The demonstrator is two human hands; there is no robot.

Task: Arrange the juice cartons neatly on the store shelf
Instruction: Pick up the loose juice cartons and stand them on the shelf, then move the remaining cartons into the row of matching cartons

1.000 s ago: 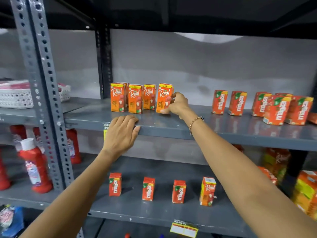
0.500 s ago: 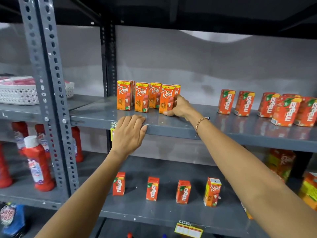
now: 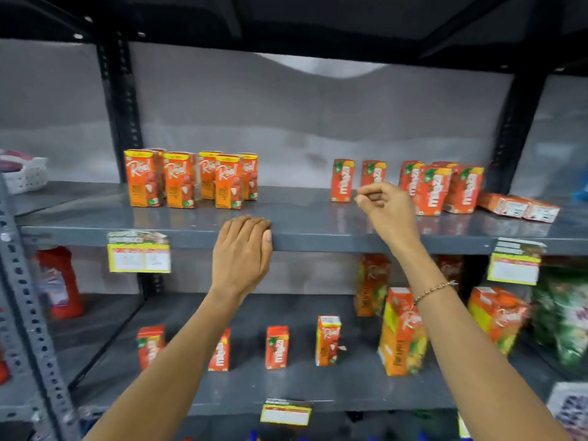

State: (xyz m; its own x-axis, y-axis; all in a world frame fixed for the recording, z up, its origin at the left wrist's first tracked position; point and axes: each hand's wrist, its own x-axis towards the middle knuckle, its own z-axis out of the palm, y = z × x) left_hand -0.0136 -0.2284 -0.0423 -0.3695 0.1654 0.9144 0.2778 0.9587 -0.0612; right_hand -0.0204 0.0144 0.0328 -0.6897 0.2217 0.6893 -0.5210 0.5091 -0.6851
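Several orange Real juice cartons (image 3: 178, 179) stand grouped at the left of the grey upper shelf (image 3: 305, 218). Red Maaza cartons (image 3: 342, 180) stand to the right, some crowded together (image 3: 439, 189), and a few lie flat (image 3: 521, 207) at the far right. My left hand (image 3: 243, 249) rests on the shelf's front edge, fingers curled over it. My right hand (image 3: 386, 206) hovers over the shelf just in front of the Maaza cartons, fingers loosely curled, holding nothing. On the lower shelf (image 3: 286, 386) stand several small cartons (image 3: 276, 346) spaced apart.
Larger Real cartons (image 3: 402, 332) and green packets (image 3: 569, 316) fill the lower shelf's right. Red bottles (image 3: 60, 281) stand in the left bay behind a perforated grey post (image 3: 28, 329). A white basket (image 3: 27, 173) sits upper left. Yellow price tags (image 3: 139, 257) hang on the shelf edges.
My right hand let go of the Real carton and moved right to the Maaza cartons. The view shifted right. My left hand stays on the shelf edge.
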